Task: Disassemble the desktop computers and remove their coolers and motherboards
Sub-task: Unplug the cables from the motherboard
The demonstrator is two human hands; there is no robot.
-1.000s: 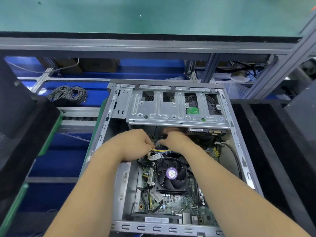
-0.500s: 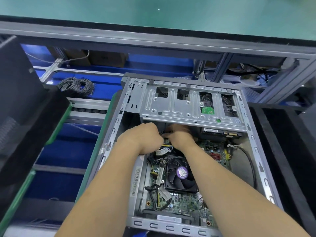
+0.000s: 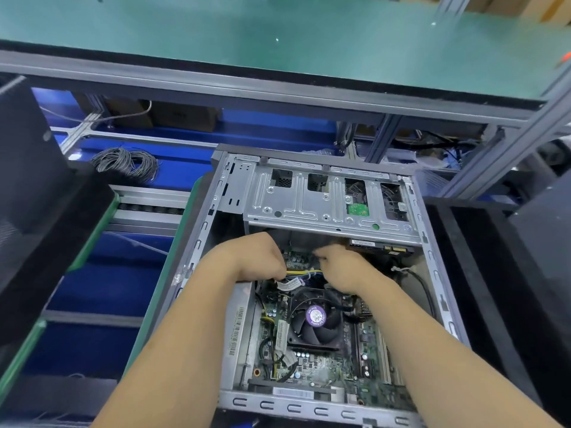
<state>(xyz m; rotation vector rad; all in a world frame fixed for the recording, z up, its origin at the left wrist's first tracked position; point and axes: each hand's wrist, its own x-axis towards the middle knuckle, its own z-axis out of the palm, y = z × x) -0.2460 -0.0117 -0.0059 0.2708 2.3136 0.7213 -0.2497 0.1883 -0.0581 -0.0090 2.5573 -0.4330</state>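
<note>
An open grey desktop case (image 3: 200,230) lies in front of me, its green motherboard (image 3: 327,362) exposed. A black cooler fan (image 3: 315,322) with a purple round label sits in the board's middle. A yellow and blue cable bundle (image 3: 304,273) runs above the fan, just below the silver drive cage (image 3: 327,208). My left hand (image 3: 253,257) grips the left end of that bundle, fingers curled. My right hand (image 3: 343,267) grips its right end beside the cage. The fingertips of both hands are hidden.
A coil of grey wire (image 3: 126,162) lies on the blue shelf at the back left. Black cases stand at the left (image 3: 34,193) and the right (image 3: 537,257). A green worktop (image 3: 278,32) on an aluminium frame runs across the back.
My hands have drawn slightly apart, exposing more of the yellow cable between them. The view has shifted, so the case sits further right and lower.
</note>
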